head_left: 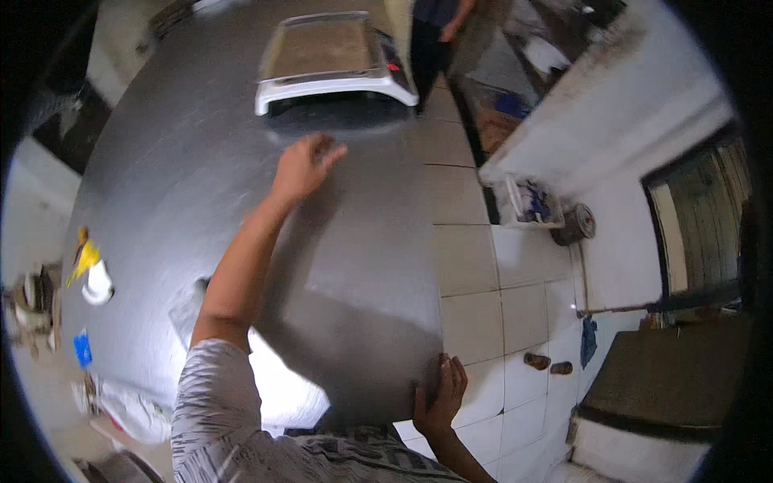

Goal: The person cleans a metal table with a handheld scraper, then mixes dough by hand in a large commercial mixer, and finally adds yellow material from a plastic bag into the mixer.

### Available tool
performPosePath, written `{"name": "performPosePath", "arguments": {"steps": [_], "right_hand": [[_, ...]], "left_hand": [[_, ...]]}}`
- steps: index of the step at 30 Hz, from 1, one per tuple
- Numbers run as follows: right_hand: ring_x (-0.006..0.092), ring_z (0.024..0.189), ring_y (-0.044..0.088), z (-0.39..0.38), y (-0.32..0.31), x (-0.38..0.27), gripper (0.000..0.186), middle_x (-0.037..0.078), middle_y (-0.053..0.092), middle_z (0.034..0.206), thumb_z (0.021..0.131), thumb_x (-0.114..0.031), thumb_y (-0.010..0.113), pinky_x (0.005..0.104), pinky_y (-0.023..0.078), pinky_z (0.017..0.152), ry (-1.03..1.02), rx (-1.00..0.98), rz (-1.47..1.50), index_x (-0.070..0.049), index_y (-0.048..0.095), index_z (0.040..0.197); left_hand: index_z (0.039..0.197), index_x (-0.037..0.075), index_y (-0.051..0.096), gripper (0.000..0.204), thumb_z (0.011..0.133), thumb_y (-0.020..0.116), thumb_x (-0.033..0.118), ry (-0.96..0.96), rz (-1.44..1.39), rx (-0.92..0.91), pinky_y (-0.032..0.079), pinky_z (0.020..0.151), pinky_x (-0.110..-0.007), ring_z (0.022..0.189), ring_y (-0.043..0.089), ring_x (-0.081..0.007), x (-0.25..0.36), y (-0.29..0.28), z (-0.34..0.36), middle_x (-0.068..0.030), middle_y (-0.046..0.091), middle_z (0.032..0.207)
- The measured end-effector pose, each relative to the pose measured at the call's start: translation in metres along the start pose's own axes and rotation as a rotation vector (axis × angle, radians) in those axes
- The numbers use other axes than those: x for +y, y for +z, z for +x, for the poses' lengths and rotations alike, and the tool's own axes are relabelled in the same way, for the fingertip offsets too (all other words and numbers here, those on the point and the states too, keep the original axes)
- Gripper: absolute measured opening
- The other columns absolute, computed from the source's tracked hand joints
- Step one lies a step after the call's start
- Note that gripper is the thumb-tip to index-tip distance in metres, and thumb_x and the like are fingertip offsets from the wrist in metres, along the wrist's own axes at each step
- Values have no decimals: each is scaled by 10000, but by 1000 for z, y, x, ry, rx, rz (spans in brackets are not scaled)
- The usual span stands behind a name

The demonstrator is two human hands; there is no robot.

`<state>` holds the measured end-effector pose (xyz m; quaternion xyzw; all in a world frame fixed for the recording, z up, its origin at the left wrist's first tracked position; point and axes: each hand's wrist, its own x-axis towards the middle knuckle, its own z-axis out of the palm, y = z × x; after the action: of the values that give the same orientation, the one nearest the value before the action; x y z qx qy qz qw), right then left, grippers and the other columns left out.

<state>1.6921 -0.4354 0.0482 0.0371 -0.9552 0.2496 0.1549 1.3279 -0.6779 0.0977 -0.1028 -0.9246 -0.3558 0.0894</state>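
My left hand (304,169) reaches out over the dark metal table (346,241), just short of a weighing scale (322,52). Its fingers are loosely bent, the thumb stands apart, and nothing shows in it. The scale has a white body, a wide brownish tray and a small red light on its right side. Down at the table's near right edge rests my right hand (443,396), thumb and fingers apart, with no object visible in it.
On the table's left lie a yellow-and-white item (93,274) and a small blue piece (83,350). A person (435,36) stands beyond the scale. Along the right are tiled floor, a white crate (531,201), a dark canister (576,224) and brown sandals (537,361).
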Motion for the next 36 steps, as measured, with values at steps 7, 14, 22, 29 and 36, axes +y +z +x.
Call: {"name": "performPosePath", "arguments": {"steps": [7,14,22,29,36], "right_hand": [[400,1140,366,-8,3,1,529,257,400,1216,821,-231,491,513,282,948,-54,92,57,47,323,1239],[407,1119,384,-2,-7,-5,498,268,401,1209,788,-217,479,502,295,936,5,20,101,88,406,1176],[398,1096,402,0,-20,8,490,255,416,1192,818,-237,513,490,314,912,-14,87,67,54,408,1197],[422,1104,372,-3,-4,4,533,265,401,1205,812,-230,522,508,283,932,5,7,61,62,359,1228],[376,1221,300,-5,1,-2,532,235,370,1273,855,-212,493,455,196,1032,90,67,26,39,314,1290]], "left_hand": [[929,-30,550,530,725,657,447,-330,493,190,438,771,-403,905,519,-315,-7,-103,-257,-185,521,910],[970,-34,550,379,718,636,235,-266,396,120,444,747,-418,838,530,-361,-1,-86,-286,-204,532,928],[1091,47,534,359,770,567,204,248,478,-102,412,820,-421,978,493,-305,38,-3,-133,-135,528,1002],[1192,40,467,494,760,617,228,348,334,327,401,882,-415,1079,464,-299,52,-4,-31,-131,489,1185],[1168,91,495,421,781,605,217,401,106,194,366,928,-442,1107,415,-324,33,-121,-248,-144,466,1165]]}}
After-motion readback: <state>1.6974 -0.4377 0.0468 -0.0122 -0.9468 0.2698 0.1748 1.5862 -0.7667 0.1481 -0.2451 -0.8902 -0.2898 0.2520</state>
